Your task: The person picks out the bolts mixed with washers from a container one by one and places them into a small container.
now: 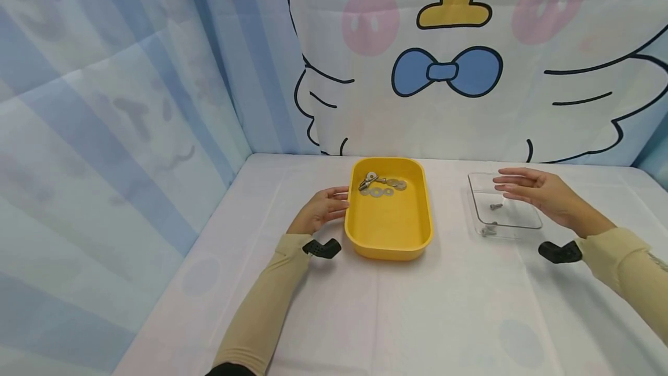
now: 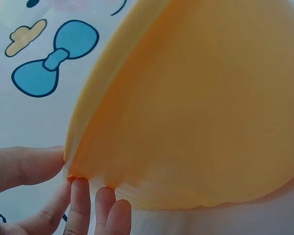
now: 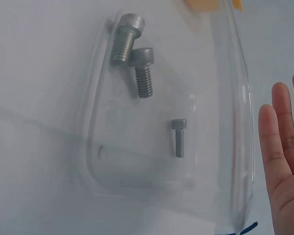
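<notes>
Left hand [image 1: 318, 210] at the left side of the yellow tray [image 1: 388, 222], fingers pretty straight, tips just touching the rim and outer wall, so more of a light touch than a proper grab. Right hand [image 1: 550, 196] totally loose, nothing in it, fingers stretched out toward the left above the right part of a clear plastic box [image 1: 511, 226].

In that box: one small bolt [image 3: 179, 139] lying on its own, plus two chunkier bolts [image 3: 143, 81] right next to each other at the end closer to the person. Over in the tray, off to the left of the clear box, a little pile of washers [image 1: 376, 192] and other metal bits [image 1: 367, 183] up at the far end.

Further out: beige sleeves [image 1: 271, 297], black wrist gadgets [image 1: 322, 249], white table cover [image 1: 443, 312], and behind everything a cartoon backdrop [image 1: 459, 123] with a blue bow tie.
</notes>
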`<state>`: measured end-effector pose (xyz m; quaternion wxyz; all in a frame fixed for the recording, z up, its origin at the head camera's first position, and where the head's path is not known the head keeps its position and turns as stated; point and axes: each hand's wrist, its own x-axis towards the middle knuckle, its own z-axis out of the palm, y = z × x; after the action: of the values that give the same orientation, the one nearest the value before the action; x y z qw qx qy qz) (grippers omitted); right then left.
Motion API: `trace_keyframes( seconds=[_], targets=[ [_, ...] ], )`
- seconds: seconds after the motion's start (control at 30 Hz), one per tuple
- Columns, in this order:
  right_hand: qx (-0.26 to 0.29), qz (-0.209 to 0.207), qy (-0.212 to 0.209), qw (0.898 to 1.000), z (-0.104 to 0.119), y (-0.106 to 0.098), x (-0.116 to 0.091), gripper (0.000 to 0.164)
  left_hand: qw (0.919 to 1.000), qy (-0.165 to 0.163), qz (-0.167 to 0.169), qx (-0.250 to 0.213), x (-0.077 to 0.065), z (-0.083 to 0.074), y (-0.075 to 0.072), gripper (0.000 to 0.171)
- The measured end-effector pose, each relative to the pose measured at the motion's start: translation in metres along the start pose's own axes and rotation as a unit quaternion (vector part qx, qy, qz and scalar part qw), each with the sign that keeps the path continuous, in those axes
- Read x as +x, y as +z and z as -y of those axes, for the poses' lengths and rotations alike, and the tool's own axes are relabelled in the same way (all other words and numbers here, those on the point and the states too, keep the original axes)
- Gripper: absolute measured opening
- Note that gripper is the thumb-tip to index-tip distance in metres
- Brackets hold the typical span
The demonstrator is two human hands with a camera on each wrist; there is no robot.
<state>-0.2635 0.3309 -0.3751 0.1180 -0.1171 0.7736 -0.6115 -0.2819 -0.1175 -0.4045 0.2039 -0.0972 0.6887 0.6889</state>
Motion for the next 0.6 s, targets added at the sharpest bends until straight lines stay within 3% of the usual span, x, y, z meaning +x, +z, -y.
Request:
trace_keyframes(
  seconds=[0.23, 0.6],
  targets=[
    [-0.075, -0.018, 0.016, 0.997, 0.012, 0.011, 0.008, 0.040, 1.0000, -0.002, -0.004, 0.000, 0.000, 0.002, 0.001, 0.049],
    [-0.083, -0.024, 0.016, 0.996, 0.037, 0.028, 0.033, 0.043, 1.0000, 0.000, 0.006, -0.006, -0.002, 0.000, 0.000, 0.050]
  ],
)
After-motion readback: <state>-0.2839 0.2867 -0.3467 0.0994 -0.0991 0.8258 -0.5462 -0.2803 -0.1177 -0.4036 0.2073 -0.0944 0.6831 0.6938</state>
